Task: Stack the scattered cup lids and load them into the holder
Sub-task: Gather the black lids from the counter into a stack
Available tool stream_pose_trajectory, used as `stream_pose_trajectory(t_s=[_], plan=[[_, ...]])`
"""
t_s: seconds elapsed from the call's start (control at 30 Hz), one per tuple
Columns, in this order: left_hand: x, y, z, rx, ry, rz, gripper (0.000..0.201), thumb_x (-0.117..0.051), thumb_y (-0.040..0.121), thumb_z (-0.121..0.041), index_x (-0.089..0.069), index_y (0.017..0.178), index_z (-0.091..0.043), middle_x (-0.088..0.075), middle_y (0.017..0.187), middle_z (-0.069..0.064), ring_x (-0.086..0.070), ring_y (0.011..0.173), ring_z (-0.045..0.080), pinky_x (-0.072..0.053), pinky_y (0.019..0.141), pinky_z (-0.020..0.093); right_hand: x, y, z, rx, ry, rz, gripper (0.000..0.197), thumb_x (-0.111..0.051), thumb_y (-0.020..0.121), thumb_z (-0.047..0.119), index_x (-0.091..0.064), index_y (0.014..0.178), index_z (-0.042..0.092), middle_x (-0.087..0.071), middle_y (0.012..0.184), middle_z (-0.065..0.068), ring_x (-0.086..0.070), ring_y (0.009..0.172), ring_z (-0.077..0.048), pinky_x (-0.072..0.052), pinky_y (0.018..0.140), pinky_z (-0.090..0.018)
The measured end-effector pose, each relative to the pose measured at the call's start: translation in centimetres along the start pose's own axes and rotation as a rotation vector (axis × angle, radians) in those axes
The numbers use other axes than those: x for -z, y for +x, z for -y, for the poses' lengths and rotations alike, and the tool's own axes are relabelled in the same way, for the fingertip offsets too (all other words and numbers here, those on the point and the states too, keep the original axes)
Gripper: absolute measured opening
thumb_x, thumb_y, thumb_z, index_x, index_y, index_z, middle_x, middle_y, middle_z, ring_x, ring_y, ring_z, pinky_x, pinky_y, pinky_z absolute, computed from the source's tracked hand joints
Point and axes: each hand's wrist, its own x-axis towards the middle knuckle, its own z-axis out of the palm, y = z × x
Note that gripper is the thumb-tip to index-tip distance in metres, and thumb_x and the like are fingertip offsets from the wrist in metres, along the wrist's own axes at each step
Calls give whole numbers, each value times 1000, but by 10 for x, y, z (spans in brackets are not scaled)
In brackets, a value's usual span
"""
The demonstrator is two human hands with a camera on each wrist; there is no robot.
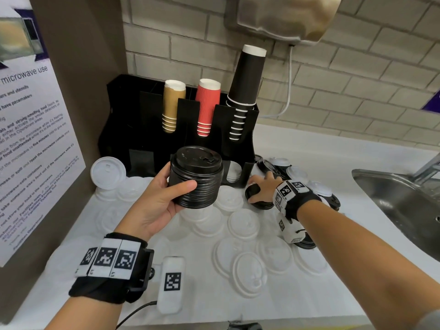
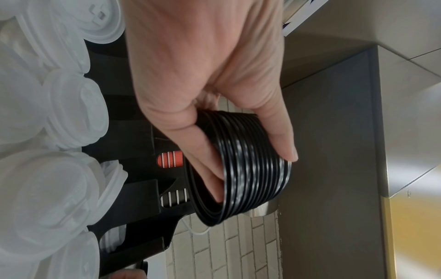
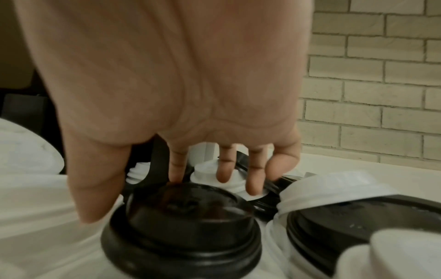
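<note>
My left hand (image 1: 177,186) grips a tall stack of black lids (image 1: 196,177) in front of the black holder (image 1: 247,120), thumb on the near side. The left wrist view shows the stack of black lids (image 2: 253,169) edge-on in my left hand (image 2: 257,166), fingers under it and thumb on its top end. My right hand (image 1: 260,186) reaches down over a single black lid (image 1: 262,205) on the counter. In the right wrist view its fingers (image 3: 177,169) are spread and fairly straight, the index tip touching the black lid (image 3: 186,226). Several white lids (image 1: 242,223) lie scattered.
The holder carries gold (image 1: 172,103), red (image 1: 207,106) and black cups (image 1: 245,84); white lids (image 1: 234,172) sit in a lower slot. More black lids (image 1: 267,165) lie right of it. A steel sink (image 1: 392,194) is at the right, a wall with a poster (image 1: 31,139) at the left.
</note>
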Motion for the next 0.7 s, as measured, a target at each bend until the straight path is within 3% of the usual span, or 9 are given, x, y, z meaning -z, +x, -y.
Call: stream_pose_trajectory(t_s=[0.07,0.17,0.33,0.37,0.43,0.5,0.6,0.7], plan=[[1,0,0,5,3,8,86,-99,31,-27,-64,109,-22,-75,99,-2,-72,93,15,-58,67,24,0,2,2,0,17,21,64,-62,84,52,-33,140,41,-23,144,-13,-39,126,-43,-41,102,-46],[1,-1,-1,2,-11,8,93,-101,26,-34,-64,111,-22,-75,101,-1,-72,94,15,-58,67,24,1,1,4,-9,34,41,57,-56,89,48,-31,141,41,-24,144,-14,-47,119,-43,-42,95,-42],[3,1,-3,-15,-114,-3,108,-101,30,-33,-55,128,-25,-71,113,0,-70,102,19,-59,70,29,32,-17,1,-36,269,-58,53,-47,88,55,-35,138,40,-30,146,-16,-37,129,-39,-32,105,-42],[3,2,-3,-15,-117,-10,107,-100,33,-31,-54,129,-25,-71,114,0,-70,102,18,-59,70,29,42,-24,2,8,389,-95,52,-48,89,54,-38,137,37,-39,140,-14,-43,124,-34,-36,101,-37],[3,4,0,-3,-112,-25,86,-95,49,-22,-57,126,-26,-71,113,0,-71,101,17,-58,69,29,55,-42,9,151,675,-194,42,-53,90,49,-46,128,32,-58,112,-7,-57,93,-18,-41,76,-24],[2,5,3,6,-98,-30,58,-79,69,-10,-60,121,-26,-72,110,-1,-71,99,17,-58,69,28,62,-63,20,309,981,-267,27,-57,90,43,-53,115,33,-60,89,3,-54,68,-6,-41,59,-15],[0,6,6,25,-63,-19,54,-71,70,-5,-60,119,-26,-73,106,-2,-71,97,15,-58,69,27,65,-92,35,535,1240,-298,32,-63,86,39,-57,117,34,-60,94,-1,-60,79,-10,-47,67,-21],[-2,6,7,33,-52,-9,58,-70,69,-7,-57,123,-25,-73,105,-3,-71,96,15,-57,68,26,68,-110,42,700,1253,-371,46,-68,78,30,-58,123,32,-59,104,1,-60,83,-10,-49,71,-17]])
